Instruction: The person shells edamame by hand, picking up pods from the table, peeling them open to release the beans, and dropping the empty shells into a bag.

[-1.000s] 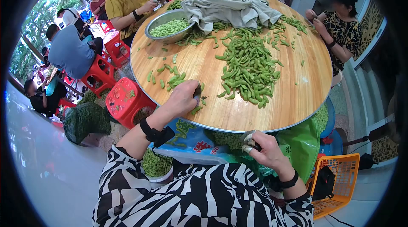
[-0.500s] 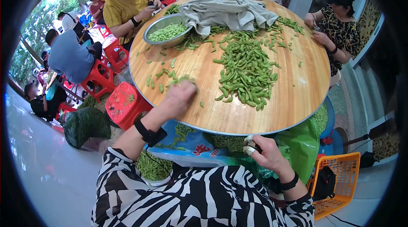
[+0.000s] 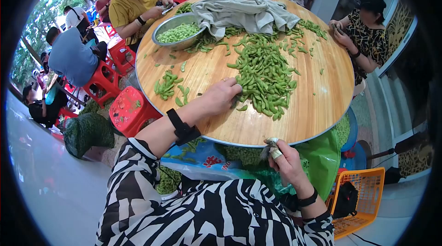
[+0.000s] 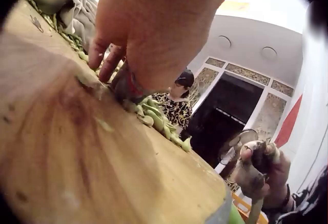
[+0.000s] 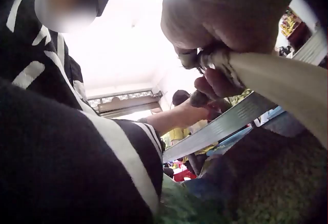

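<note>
Tabletop [image 3: 317, 112], round; bare wood spreads right of the edamame-pod heap [image 3: 264, 78]. Our left hand [image 3: 221, 95], fingers bent, is at the heap's near-left edge; our right hand [image 3: 286, 161], fingers curled, at the near rim. What either holds, we cannot tell.

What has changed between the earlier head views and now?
The left hand moved rightward, from the loose edamame pods to the near-left edge of the main edamame pile; whether it grips a pod is unclear. Those pods are now bunched closer together. The right hand stayed by the near edge of the wooden table; the metal bowl and grey towel stayed put.
</note>
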